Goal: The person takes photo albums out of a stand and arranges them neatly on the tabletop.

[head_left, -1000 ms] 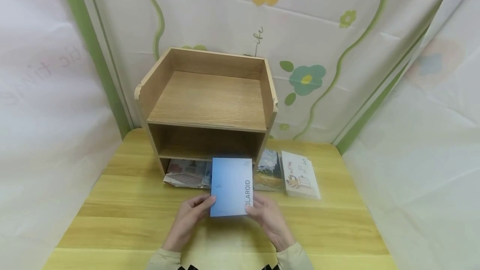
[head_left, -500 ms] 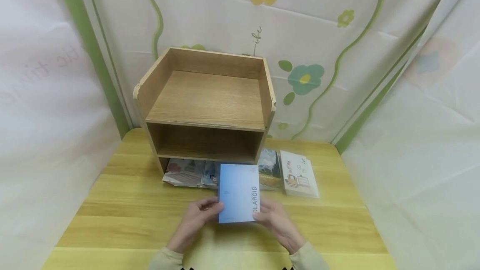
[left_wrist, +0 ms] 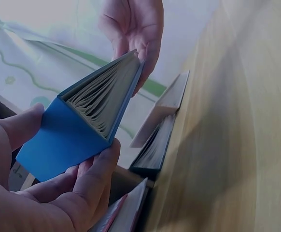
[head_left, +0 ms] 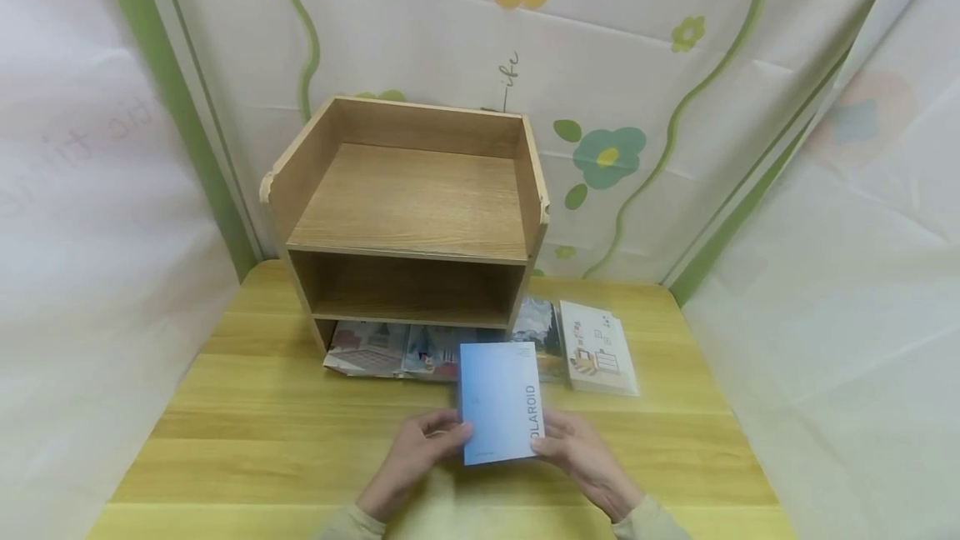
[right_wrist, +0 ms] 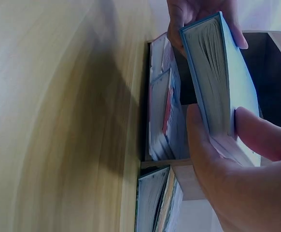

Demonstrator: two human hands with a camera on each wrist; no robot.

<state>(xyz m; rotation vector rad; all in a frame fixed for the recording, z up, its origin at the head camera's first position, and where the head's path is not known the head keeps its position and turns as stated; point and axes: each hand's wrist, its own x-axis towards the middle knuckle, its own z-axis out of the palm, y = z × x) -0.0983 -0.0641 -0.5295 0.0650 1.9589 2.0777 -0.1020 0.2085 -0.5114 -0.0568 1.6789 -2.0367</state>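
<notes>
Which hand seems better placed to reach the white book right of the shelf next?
Probably the right hand: it grips the right side of the blue book, nearer the white book. The left hand grips the opposite side, farther away. The right would likely need to let go first.

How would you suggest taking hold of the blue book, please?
I'd take the blue book by its left and right edges, coming from the near side, thumbs on top and fingers beneath, as the left hand and right hand do. It is thick, held above the table, and its pages fan loosely, so pinching both covers would probably keep it closed.
</notes>
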